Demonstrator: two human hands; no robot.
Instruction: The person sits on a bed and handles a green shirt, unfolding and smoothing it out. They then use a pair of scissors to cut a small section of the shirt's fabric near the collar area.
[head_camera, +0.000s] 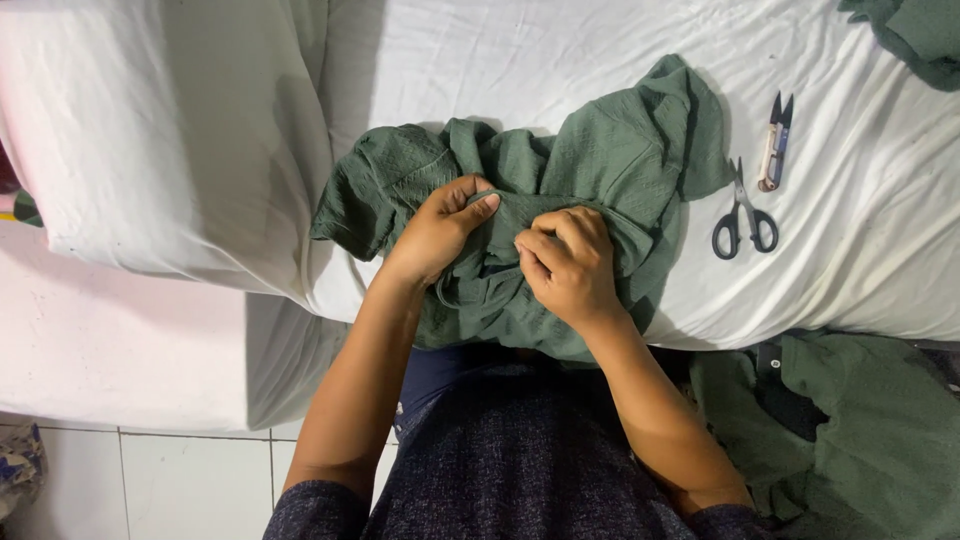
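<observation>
We sit at the near edge of a white bed, with a pillow at its left edge. A green garment lies bunched at the middle of the near edge, spilling onto our lap. More green cloth sits below the near right corner, and another piece at the far right corner. Our left hand is closed, pinching a fold of the garment. Our right hand is curled shut, gripping the same fold. Scissors and snips lie just right of the garment.
</observation>
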